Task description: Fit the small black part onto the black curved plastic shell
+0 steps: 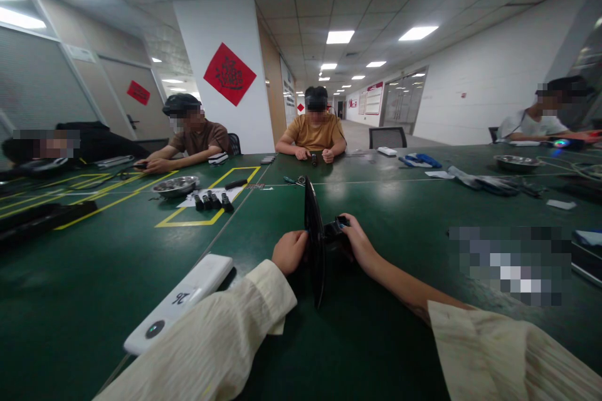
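Note:
A thin black panel (313,244) stands nearly edge-on to me, upright above the green table, so its face hardly shows. A black block-like mount (335,230) sticks out from its right side. My left hand (290,252) is closed at the panel's left side, with the fingertips partly hidden by it. Around the mount, the fingers of my right hand (360,241) are closed, thumb side up. What the mount is for cannot be made out. Beside my left forearm lies a white rounded device (181,302) with handwritten marks.
Ahead on the green table (263,219) lie pliers (295,181). Left of them are several black cylindrical parts (214,200) on white paper and a metal bowl (175,187). Another bowl (517,163) and plastic bags (484,182) sit right. Several people work around the table.

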`<state>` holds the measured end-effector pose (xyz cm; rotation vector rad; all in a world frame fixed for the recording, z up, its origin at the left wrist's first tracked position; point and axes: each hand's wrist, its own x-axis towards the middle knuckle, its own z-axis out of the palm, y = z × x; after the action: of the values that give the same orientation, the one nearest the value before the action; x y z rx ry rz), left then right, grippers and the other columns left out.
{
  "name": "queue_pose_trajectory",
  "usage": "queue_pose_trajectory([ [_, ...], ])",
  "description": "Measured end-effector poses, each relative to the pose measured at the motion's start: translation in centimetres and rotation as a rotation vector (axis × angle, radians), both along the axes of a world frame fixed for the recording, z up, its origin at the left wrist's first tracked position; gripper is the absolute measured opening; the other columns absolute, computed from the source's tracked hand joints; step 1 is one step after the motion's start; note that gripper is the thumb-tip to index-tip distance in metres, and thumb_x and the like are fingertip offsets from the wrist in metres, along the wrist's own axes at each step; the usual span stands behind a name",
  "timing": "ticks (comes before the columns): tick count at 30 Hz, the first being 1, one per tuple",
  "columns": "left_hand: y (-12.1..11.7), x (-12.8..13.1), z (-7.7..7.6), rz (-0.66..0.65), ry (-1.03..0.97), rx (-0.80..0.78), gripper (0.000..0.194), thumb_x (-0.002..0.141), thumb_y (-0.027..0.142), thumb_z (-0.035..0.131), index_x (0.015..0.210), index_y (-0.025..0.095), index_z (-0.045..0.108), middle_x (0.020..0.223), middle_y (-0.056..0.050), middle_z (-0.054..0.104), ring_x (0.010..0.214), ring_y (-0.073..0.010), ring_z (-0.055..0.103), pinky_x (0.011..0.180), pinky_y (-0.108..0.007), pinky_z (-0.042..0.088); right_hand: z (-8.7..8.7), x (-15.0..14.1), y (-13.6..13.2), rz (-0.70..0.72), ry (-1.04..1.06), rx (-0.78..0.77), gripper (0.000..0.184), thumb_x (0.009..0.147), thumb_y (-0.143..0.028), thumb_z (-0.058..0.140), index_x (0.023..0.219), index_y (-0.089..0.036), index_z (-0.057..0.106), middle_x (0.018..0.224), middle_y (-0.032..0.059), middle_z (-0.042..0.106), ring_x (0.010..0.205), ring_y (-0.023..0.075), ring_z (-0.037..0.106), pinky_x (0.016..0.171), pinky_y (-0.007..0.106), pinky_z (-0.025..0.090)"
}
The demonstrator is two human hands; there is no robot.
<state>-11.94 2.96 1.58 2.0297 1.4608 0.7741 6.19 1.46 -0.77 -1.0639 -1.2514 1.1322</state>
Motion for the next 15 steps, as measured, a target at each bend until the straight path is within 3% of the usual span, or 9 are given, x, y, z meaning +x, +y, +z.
queue_pose_trajectory([
  [7, 0.0, -0.07, -0.09, 0.005, -0.015, -0.02, 0.049, 0.082, 0.046, 0.02, 0.056, 0.018, 0.05, 0.057, -0.004, 0.056, 0.066, -0.0189, 0.054, 0.068, -0.029, 0.039, 0.34, -0.14, -0.16, -0.009, 0.018, -0.005, 0.034, 0.078, -0.036, 0.042, 0.109, -0.023, 0.039, 0.052, -0.0079, 0.046, 0.035, 0.0088, 0.042, 0.03, 0.017, 0.025],
  [15, 0.11, -0.06, -0.29, 0.0, -0.012, -0.011, 0.043, 0.08, 0.044, 0.025, 0.058, 0.017, 0.05, 0.055, -0.003, 0.054, 0.064, -0.0185, 0.053, 0.063, -0.028, 0.038, 0.3, -0.07, -0.16, -0.005, -0.012, -0.004, 0.034, 0.078, -0.037, 0.04, 0.109, -0.023, 0.038, 0.052, -0.0073, 0.047, 0.035, 0.0096, 0.042, 0.029, 0.017, 0.026],
])
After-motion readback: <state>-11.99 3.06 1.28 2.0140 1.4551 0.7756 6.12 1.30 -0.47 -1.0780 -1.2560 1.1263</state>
